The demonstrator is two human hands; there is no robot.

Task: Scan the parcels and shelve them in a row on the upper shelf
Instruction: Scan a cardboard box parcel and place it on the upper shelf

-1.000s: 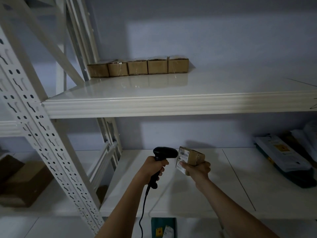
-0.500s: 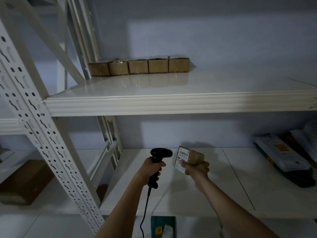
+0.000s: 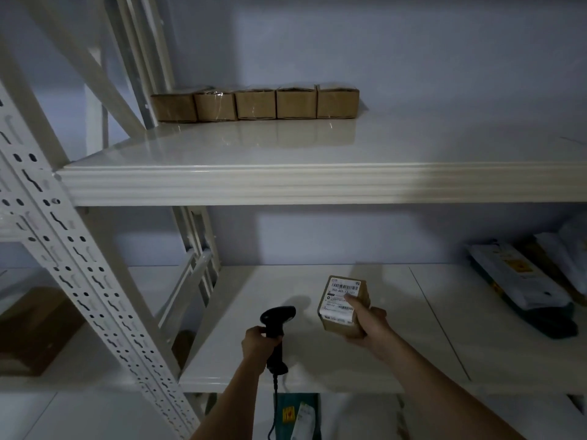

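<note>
Below upper shelf: right hand grips parcel, label up; left hand grips scanner. Above: 5 boxes rowed. Risk: thumb covering label, likely failed scan.

Two bare forearms reach up from the lower edge — no sleeves, watch or rings show on the left hand or the right hand.

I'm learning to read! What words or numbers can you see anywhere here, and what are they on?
White label on the parcel in the right hand: barcodes, digits like "302-602", too blurred to trust.
Flat packages on the lower shelf: yellow marks, unreadable.
Boxes in the row: no text visible.
</note>
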